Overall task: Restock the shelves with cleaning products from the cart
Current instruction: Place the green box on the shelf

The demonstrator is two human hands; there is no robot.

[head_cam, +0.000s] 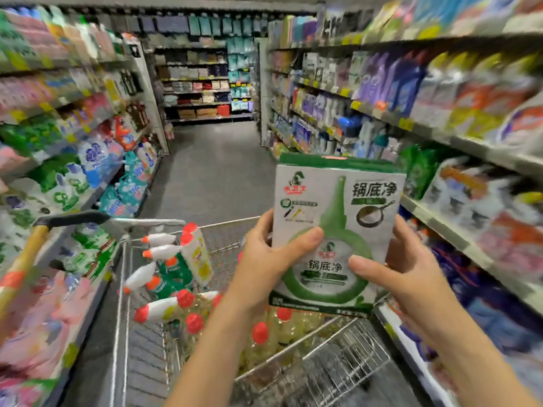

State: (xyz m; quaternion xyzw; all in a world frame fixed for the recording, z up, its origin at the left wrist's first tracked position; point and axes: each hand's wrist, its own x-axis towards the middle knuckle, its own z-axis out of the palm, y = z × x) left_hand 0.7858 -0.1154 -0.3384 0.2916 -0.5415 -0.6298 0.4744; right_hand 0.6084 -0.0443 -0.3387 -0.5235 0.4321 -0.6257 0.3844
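Note:
I hold a white and green cleaner box [338, 207] upright above the wire cart [123, 289], its printed front facing me. My left hand [264, 265] grips the box's lower left edge with the thumb across the front. My right hand [402, 268] grips its lower right edge the same way. Inside the cart lie white bottles with red and orange caps [155, 309], green-labelled spray bottles [173, 274] and yellow bottles with red caps [264, 333]. The right-hand shelves [458, 230] stand close beside the box, packed with bags and bottles.
Shelves full of detergent bags and bottles [58, 177] line the left side of the aisle. A tool with a yellow handle [26, 254] leans at the cart's left. The grey aisle floor [211, 171] runs ahead to a far shelf of folded towels [202, 92].

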